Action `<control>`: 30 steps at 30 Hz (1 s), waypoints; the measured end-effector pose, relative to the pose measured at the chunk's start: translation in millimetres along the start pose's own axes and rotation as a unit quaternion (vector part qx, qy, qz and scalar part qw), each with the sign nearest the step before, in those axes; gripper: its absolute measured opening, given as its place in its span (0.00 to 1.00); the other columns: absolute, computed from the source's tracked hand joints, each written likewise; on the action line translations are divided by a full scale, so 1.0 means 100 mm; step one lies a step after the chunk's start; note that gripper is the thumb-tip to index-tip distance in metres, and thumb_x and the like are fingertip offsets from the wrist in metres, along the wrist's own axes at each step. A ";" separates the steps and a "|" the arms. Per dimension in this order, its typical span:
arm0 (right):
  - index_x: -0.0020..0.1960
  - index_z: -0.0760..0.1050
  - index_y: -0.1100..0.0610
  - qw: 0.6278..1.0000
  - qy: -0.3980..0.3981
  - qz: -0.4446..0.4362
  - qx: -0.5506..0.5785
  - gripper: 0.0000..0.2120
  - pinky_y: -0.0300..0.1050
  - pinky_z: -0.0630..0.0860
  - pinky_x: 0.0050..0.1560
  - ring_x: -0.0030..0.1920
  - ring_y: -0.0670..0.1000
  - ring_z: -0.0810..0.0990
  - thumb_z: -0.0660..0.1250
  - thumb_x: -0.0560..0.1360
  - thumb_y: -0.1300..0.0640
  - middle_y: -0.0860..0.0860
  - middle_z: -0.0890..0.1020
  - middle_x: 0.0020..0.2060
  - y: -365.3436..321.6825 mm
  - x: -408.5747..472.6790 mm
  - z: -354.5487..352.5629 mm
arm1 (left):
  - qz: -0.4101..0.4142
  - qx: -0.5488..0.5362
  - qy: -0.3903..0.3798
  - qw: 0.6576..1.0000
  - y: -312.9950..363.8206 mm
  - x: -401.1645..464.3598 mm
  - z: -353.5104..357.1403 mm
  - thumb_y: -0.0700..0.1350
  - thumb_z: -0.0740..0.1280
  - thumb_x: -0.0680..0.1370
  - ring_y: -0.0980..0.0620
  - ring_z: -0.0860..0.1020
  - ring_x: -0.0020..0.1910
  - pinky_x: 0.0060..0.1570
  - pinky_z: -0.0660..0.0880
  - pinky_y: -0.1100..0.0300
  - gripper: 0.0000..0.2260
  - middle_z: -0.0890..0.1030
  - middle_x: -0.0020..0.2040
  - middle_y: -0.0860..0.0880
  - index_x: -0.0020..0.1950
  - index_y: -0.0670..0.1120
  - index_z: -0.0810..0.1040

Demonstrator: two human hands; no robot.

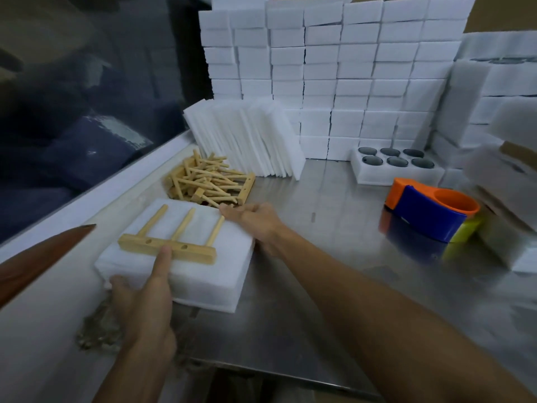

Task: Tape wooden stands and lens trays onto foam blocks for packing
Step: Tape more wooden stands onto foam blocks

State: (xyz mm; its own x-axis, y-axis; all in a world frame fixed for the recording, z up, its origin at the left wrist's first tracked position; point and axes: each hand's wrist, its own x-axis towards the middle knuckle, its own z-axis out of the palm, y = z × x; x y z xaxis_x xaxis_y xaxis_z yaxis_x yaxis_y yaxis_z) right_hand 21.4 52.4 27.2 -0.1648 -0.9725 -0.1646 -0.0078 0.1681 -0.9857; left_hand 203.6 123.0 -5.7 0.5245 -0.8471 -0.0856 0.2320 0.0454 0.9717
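A foam block (186, 274) lies flat on the steel table (334, 257), close to the table's left edge. On top of the block lies one wooden stand (170, 247): a flat bar with two holes along the near side, and three pegs pointing away from the person.

The left hand (142, 303) lies at the block's near-left corner. Its index finger is straight and presses down on the stand's bar; the thumb touches the block's near edge. The other fingers are hidden under the hand, so their position cannot be told. The hand grips nothing.

The right hand (255, 221) is at the block's far-right corner, beside the tip of the right peg. Its fingers lie fairly straight and close together, touching the block's top edge. Whether they pinch anything there cannot be told.

Just beyond the block sits a pile of stands (209, 181), loosely heaped. Behind the pile, a row of thin foam sheets (247, 138) leans on edge. A wall of stacked foam blocks (334, 68) fills the back of the table. A lens tray (395, 167) with six dark round lenses rests in front of that wall, well apart from the hands. A blue-and-orange tape dispenser (430, 210) stands on the table to the right, touched by neither hand.
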 end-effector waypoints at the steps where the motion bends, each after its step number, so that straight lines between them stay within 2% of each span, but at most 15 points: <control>1: 0.49 0.85 0.62 1.000 0.012 -0.005 0.006 0.18 0.52 0.81 0.58 0.52 0.51 0.84 0.79 0.69 0.48 0.53 0.87 0.47 0.01 0.03 0.04 | 0.002 0.013 -0.004 1.000 -0.03 0.02 0.00 0.60 0.76 0.69 0.48 0.74 0.65 0.67 0.70 0.48 0.39 0.73 0.71 0.52 0.76 0.50 0.66; 3: 0.41 0.85 0.57 0.999 0.035 -0.014 0.022 0.09 0.50 0.81 0.58 0.52 0.51 0.84 0.79 0.70 0.51 0.51 0.86 0.46 0.01 0.07 0.12 | 0.011 0.036 -0.004 0.999 -0.06 0.05 0.02 0.60 0.73 0.72 0.46 0.73 0.67 0.68 0.69 0.50 0.38 0.71 0.72 0.49 0.77 0.48 0.64; 5: 0.35 0.83 0.53 0.997 0.064 -0.021 0.047 0.08 0.50 0.82 0.56 0.50 0.51 0.84 0.79 0.69 0.53 0.51 0.86 0.43 0.03 0.12 0.18 | 0.022 0.059 -0.001 0.998 -0.07 0.09 0.04 0.60 0.71 0.74 0.45 0.72 0.68 0.68 0.68 0.51 0.37 0.70 0.73 0.46 0.77 0.45 0.64; 9: 0.40 0.83 0.54 0.989 0.113 -0.028 0.086 0.05 0.52 0.82 0.56 0.49 0.51 0.84 0.78 0.70 0.55 0.50 0.85 0.42 0.05 0.18 0.24 | 0.033 0.120 0.030 0.992 -0.08 0.13 0.13 0.61 0.67 0.76 0.40 0.67 0.72 0.71 0.64 0.45 0.38 0.65 0.76 0.42 0.78 0.41 0.60; 12: 0.44 0.82 0.55 0.984 0.155 -0.033 0.086 0.05 0.47 0.80 0.55 0.46 0.47 0.81 0.76 0.72 0.54 0.48 0.83 0.40 0.06 0.20 0.28 | 0.027 0.136 0.046 0.989 -0.09 0.09 0.20 0.60 0.65 0.78 0.41 0.60 0.76 0.75 0.57 0.44 0.39 0.58 0.80 0.44 0.81 0.44 0.51; 16: 0.37 0.75 0.50 0.974 0.222 -0.029 0.017 0.10 0.47 0.78 0.48 0.44 0.48 0.80 0.73 0.73 0.50 0.46 0.81 0.38 0.05 0.20 0.29 | 0.014 0.120 0.041 0.992 -0.10 0.09 0.24 0.59 0.64 0.80 0.42 0.60 0.77 0.75 0.58 0.42 0.39 0.55 0.81 0.45 0.81 0.46 0.47; 20: 0.31 0.69 0.51 0.976 0.213 -0.021 -0.024 0.17 0.42 0.69 0.34 0.32 0.46 0.73 0.70 0.74 0.48 0.46 0.73 0.29 0.06 0.16 0.21 | 0.011 0.117 0.039 0.992 -0.08 0.01 0.24 0.58 0.63 0.80 0.41 0.60 0.77 0.74 0.59 0.41 0.37 0.55 0.81 0.45 0.81 0.48 0.46; 22: 0.31 0.68 0.51 0.981 0.193 -0.015 -0.022 0.19 0.42 0.69 0.33 0.31 0.47 0.71 0.69 0.75 0.46 0.47 0.72 0.28 0.10 0.14 0.13 | 0.018 0.146 0.047 0.988 -0.05 -0.02 0.24 0.58 0.62 0.80 0.41 0.60 0.77 0.74 0.60 0.39 0.37 0.55 0.81 0.45 0.81 0.50 0.46; 24: 0.32 0.69 0.51 0.986 0.167 -0.013 -0.016 0.19 0.45 0.74 0.35 0.31 0.48 0.74 0.70 0.74 0.43 0.47 0.74 0.27 0.13 0.09 0.02 | 0.074 0.163 0.043 0.983 0.02 -0.07 0.25 0.53 0.64 0.81 0.41 0.57 0.78 0.74 0.59 0.39 0.36 0.52 0.81 0.45 0.81 0.50 0.45; 26: 0.34 0.74 0.52 0.990 0.140 -0.007 -0.007 0.17 0.48 0.81 0.42 0.31 0.47 0.78 0.72 0.74 0.42 0.46 0.78 0.25 0.15 0.04 -0.13 | 0.172 0.174 0.026 0.969 0.11 -0.14 0.30 0.42 0.67 0.79 0.44 0.52 0.79 0.76 0.53 0.40 0.36 0.50 0.81 0.45 0.81 0.46 0.49; 27: 0.35 0.75 0.53 0.991 0.133 -0.008 -0.008 0.16 0.50 0.83 0.46 0.32 0.47 0.79 0.72 0.74 0.44 0.46 0.79 0.25 0.17 0.02 -0.22 | 0.226 0.186 0.016 0.956 0.15 -0.19 0.34 0.37 0.68 0.77 0.44 0.52 0.79 0.77 0.48 0.40 0.34 0.53 0.81 0.43 0.79 0.44 0.55; 29: 0.37 0.77 0.54 0.990 0.136 -0.016 -0.026 0.13 0.54 0.83 0.52 0.34 0.48 0.80 0.71 0.76 0.48 0.49 0.81 0.30 0.17 -0.01 -0.40 | 0.304 0.215 0.000 0.928 0.28 -0.28 0.44 0.34 0.69 0.74 0.45 0.58 0.77 0.76 0.40 0.45 0.25 0.65 0.76 0.42 0.71 0.41 0.69; 30: 0.37 0.76 0.54 0.988 0.145 -0.021 -0.040 0.13 0.56 0.82 0.54 0.36 0.49 0.80 0.70 0.77 0.50 0.51 0.82 0.32 0.17 -0.02 -0.50 | 0.329 0.233 -0.007 0.915 0.34 -0.32 0.51 0.34 0.69 0.73 0.46 0.63 0.74 0.75 0.41 0.47 0.20 0.72 0.71 0.42 0.65 0.41 0.74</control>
State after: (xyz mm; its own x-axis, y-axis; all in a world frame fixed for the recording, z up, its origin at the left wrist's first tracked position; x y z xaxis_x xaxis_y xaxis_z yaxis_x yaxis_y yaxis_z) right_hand -27.7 65.2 12.5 -0.4381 -0.8938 -0.0959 -0.0970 0.1531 -0.9834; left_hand 153.0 124.8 41.2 0.4139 -0.7238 0.5520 -0.5077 0.3198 0.8000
